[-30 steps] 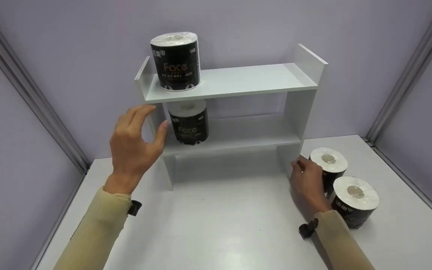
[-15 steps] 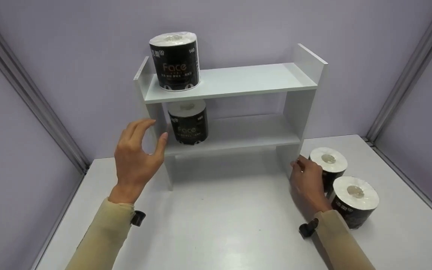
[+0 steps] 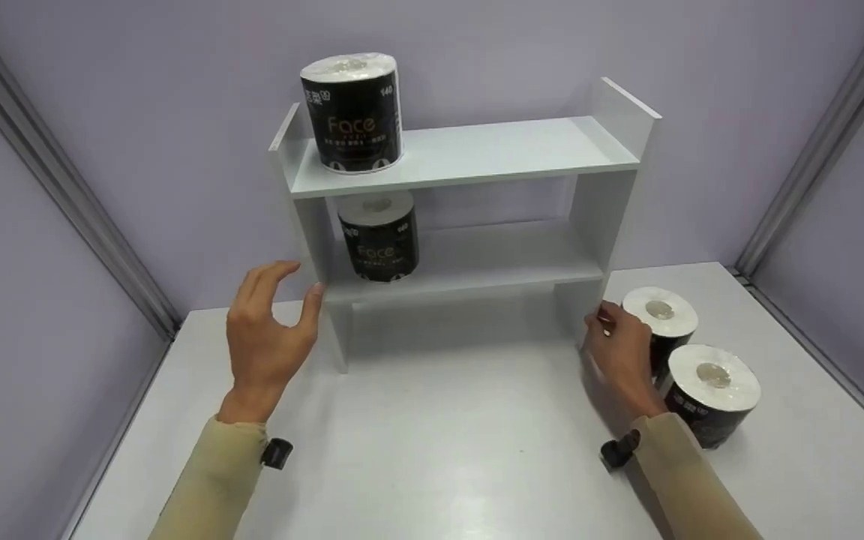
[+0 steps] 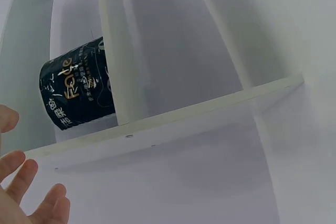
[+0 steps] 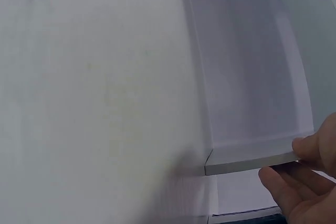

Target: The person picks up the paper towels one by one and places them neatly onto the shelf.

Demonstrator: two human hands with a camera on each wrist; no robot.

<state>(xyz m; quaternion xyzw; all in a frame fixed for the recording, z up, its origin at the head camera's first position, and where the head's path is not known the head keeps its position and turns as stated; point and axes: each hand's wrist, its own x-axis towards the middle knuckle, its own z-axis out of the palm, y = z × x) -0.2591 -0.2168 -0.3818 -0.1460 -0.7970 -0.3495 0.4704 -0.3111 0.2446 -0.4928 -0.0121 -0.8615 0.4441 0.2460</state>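
A white two-tier shelf (image 3: pixel 469 281) stands on the white table. My left hand (image 3: pixel 267 337) is beside its left side panel, fingers spread and curved, thumb tip right at the panel's edge in the head view; the left wrist view shows nothing between the fingers. My right hand (image 3: pixel 619 349) grips the lower right side panel (image 5: pixel 252 162), thumb on one face and fingers on the other. A black-wrapped toilet roll (image 3: pixel 353 124) stands upright at the left of the top board, and another toilet roll (image 3: pixel 379 244) stands below it on the lower board.
Two more black-wrapped toilet rolls, a rear one (image 3: pixel 661 311) and a front one (image 3: pixel 713 382), stand upright on the table (image 3: pixel 439 450) right of my right hand. Pale wall panels (image 3: pixel 492 45) with metal corner rails (image 3: pixel 814 157) enclose the table.
My left hand has moved down along the shelf's left side and slightly away from it. The right hand stays at the right panel. The head view has shifted slightly.
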